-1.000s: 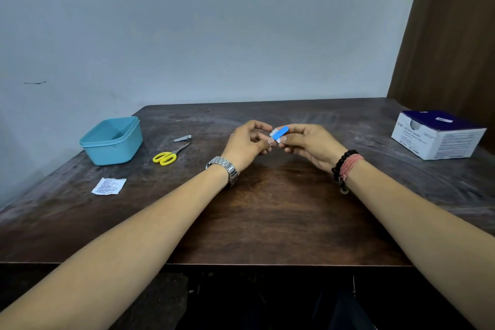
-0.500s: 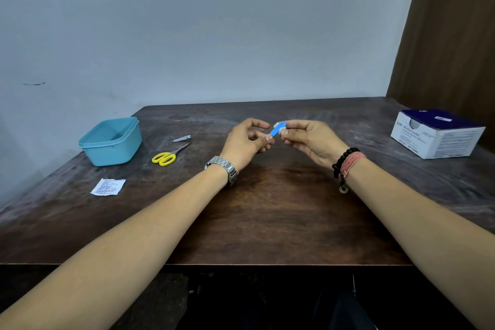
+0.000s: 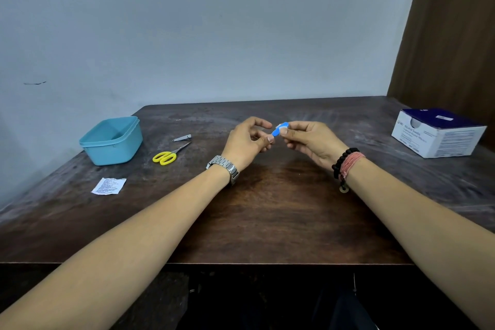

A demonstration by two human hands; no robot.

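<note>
Clearly the blue strip (image 3: pixel 279 129) is a featherweight, limp thing, probably an adhesive dressing. It is held in the air above the middle of the surface (image 3: pixel 267 211), toward 12 o'clock from the person. The right hand (image 3: pixel 312 140) pinches its upper end between thumb and forefinger, with the other fingers curled beneath. The left hand (image 3: pixel 245 143) sits just beside it at 9 o'clock, fingers loosely bent. Its thumb tip meets the strip's lower end, though I cannot tell whether it grips there or only touches. Such a strip will likely flop, curl and stick to itself or to skin, so it is best taken by its very ends, kept lightly taut, with fingertips off any tacky face. Squeezing hard gains nothing, and a slack hold would let it fold. Well apart at 10 o'clock lie a teal tub (image 3: pixel 115 154), yellow scissors (image 3: pixel 167 157) and a nail clipper (image 3: pixel 182 138). A white box (image 3: pixel 436 139) stands at 2 o'clock.
</note>
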